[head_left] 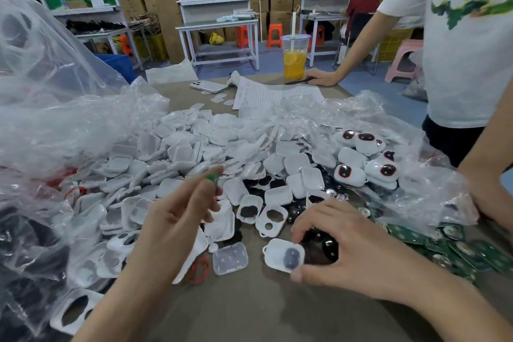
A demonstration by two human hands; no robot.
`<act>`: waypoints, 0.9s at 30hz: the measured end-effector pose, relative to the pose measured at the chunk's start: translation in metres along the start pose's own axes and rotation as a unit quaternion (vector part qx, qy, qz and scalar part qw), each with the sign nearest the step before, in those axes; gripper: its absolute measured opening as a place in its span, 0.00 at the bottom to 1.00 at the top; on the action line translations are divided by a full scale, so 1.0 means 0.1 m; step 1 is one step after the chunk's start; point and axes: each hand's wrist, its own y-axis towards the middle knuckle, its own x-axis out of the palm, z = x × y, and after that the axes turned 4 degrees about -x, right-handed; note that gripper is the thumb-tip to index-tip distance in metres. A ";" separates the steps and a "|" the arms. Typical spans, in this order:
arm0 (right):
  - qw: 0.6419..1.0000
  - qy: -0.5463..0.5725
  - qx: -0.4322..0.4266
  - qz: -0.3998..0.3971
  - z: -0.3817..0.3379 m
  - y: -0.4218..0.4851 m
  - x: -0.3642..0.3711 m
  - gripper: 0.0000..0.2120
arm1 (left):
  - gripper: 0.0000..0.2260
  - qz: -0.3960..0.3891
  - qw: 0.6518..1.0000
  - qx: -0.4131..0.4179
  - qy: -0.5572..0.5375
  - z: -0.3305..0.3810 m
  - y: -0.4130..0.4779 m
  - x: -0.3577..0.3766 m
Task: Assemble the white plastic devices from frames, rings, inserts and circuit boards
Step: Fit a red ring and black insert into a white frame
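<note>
White frame (277, 253): I'm steadying it near the table's (249, 314) front edge, right hand (347, 247) curled round it; left hand (177, 219) pinching green circuit board (213, 179), presumably for fitting.

I have a single view, from the head camera. It sits above the near edge of the worktop (249, 311) and faces forward and down. It is close over the left hand (177, 216) and right hand (344, 247), and its wide lens also reaches the benches (219, 25) far behind.
</note>
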 end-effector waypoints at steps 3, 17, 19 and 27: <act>1.000 -0.002 -0.004 -0.016 0.02 -0.01 0.02 0.20 | 0.18 -0.001 0.994 0.034 0.105 0.00 -0.08 0.09; 0.999 0.031 -0.003 -0.034 0.01 0.05 0.09 0.26 | 0.14 -0.158 0.927 0.146 0.307 -0.11 -0.31 0.27; 0.999 0.032 -0.003 -0.037 0.01 0.05 0.09 0.26 | 0.14 -0.169 0.934 0.122 0.289 -0.11 -0.30 0.27; 0.998 0.043 0.002 -0.035 0.03 0.07 0.11 0.24 | 0.13 -0.147 0.938 0.118 0.290 -0.09 -0.30 0.33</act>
